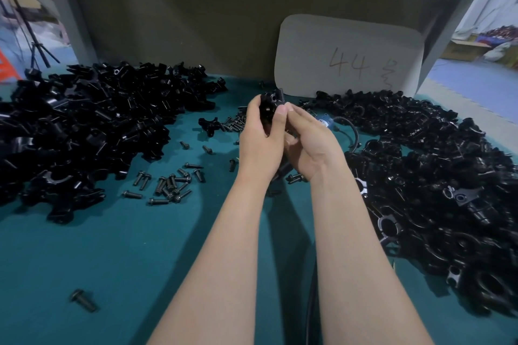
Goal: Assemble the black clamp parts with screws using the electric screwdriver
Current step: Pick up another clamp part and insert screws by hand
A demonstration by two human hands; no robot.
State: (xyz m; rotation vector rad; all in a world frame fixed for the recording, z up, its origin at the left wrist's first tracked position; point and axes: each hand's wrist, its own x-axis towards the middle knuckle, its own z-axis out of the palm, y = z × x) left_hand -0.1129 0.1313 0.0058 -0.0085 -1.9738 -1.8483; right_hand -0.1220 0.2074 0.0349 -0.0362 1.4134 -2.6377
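My left hand (pixel 259 138) grips a black clamp part (pixel 269 105) raised above the green table, thumb and fingers curled round it. My right hand (pixel 311 143) meets it from the right, its fingertips at the clamp; what it pinches is hidden. A dark object (pixel 283 169) shows under my palms, perhaps the electric screwdriver; its cable (pixel 351 131) curls to the right. Loose black screws (pixel 171 185) lie scattered on the table left of my forearms, with more (pixel 232 123) beyond my left hand.
A big heap of black clamp parts (pixel 84 126) fills the left of the green table (pixel 126 255), another heap (pixel 437 176) the right. A grey card marked 44 (pixel 347 56) leans on the back wall. One screw (pixel 83 300) lies near the front left.
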